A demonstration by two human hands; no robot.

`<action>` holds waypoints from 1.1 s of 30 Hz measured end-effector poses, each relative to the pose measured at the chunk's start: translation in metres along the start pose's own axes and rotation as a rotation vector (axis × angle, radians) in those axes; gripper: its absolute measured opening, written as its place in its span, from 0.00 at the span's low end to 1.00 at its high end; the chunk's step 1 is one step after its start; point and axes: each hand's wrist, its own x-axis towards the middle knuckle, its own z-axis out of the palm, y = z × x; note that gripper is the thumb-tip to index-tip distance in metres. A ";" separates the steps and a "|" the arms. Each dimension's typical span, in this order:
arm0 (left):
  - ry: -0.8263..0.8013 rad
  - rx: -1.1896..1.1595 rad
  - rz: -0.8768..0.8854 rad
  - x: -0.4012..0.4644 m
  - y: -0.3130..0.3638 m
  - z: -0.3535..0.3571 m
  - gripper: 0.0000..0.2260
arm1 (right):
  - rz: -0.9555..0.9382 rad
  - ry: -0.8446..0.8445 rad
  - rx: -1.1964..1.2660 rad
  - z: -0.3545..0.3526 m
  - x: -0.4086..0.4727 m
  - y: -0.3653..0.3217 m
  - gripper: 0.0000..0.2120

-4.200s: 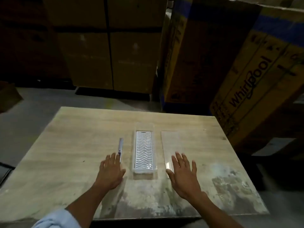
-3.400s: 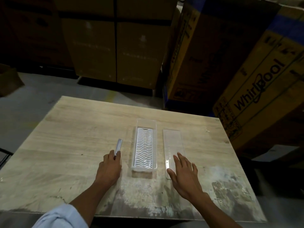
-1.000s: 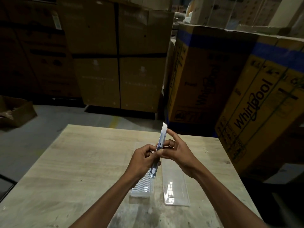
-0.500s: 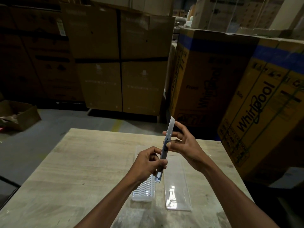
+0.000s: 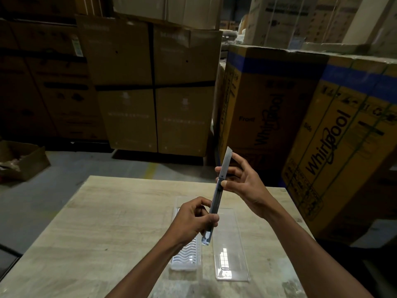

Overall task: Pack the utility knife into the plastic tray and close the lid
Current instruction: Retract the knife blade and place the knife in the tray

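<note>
I hold a slim grey utility knife [image 5: 217, 195] nearly upright above the table, its blade extended at the top. My left hand [image 5: 191, 218] is closed around the knife's lower handle. My right hand [image 5: 240, 179] pinches the knife's middle with thumb and fingers near the slider. Below my hands, the clear plastic tray [image 5: 186, 258] with a wavy ribbed floor lies on the wooden table [image 5: 96, 222], partly hidden by my left forearm. The flat clear lid [image 5: 231, 250] lies beside the tray on its right, apart from it.
Tall cardboard boxes [image 5: 154, 89] stand behind the table. Yellow and blue appliance cartons [image 5: 322, 136] crowd close on the right. An open carton [image 5: 21, 160] sits on the grey floor at far left.
I picked the knife up from the table left of the tray and raised it with both hands. Over the last second the blade has come further out of the handle's top.
</note>
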 end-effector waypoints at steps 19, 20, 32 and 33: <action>0.008 -0.027 0.029 -0.008 0.005 0.001 0.09 | 0.001 -0.012 -0.042 0.005 -0.010 0.003 0.41; 0.009 -0.029 0.032 -0.008 0.005 0.001 0.09 | 0.001 -0.013 -0.044 0.005 -0.010 0.003 0.40; 0.016 -0.047 0.040 -0.009 0.003 0.001 0.08 | -0.004 -0.030 -0.046 0.011 -0.020 0.005 0.40; 0.016 -0.049 0.039 -0.009 0.004 0.001 0.08 | -0.003 -0.033 -0.045 0.012 -0.020 0.005 0.40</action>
